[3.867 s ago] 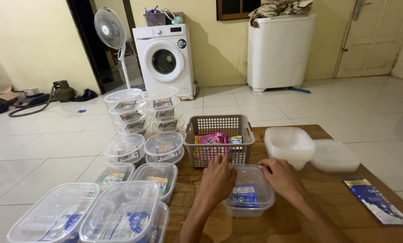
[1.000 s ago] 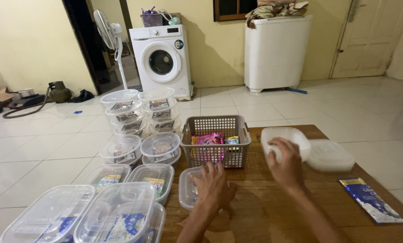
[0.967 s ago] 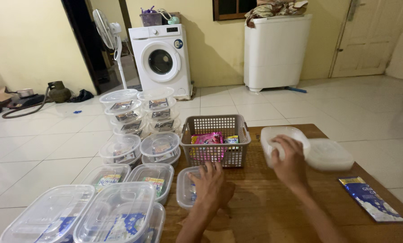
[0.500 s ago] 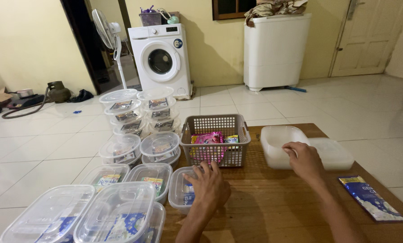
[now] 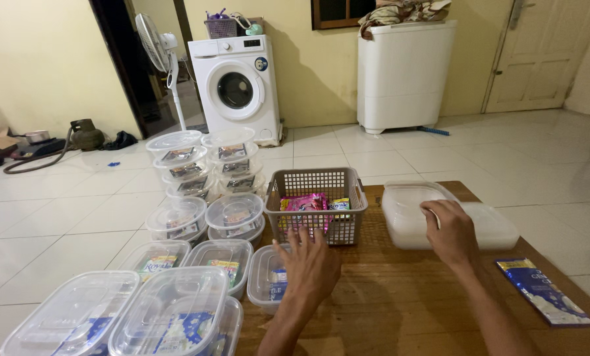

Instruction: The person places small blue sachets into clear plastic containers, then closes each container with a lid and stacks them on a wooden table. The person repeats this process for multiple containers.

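My left hand lies flat, fingers spread, on a lidded clear container with a blue sachet inside, at the left edge of the wooden table. My right hand grips the near rim of the top clear container of an empty stack, tilting it up. A stack of clear lids lies just right of that hand. A grey plastic basket holding pink and other sachets stands between my hands, further back.
Several filled, lidded containers are stacked on the floor left of the table, rectangular ones near and round ones farther. A blue sachet lies at the table's right edge. A washing machine, fan and white tub washer stand at the back wall.
My left hand slid the lidded container to the table's left edge. My right hand left it, reached to the empty stack and now tips its top container up.
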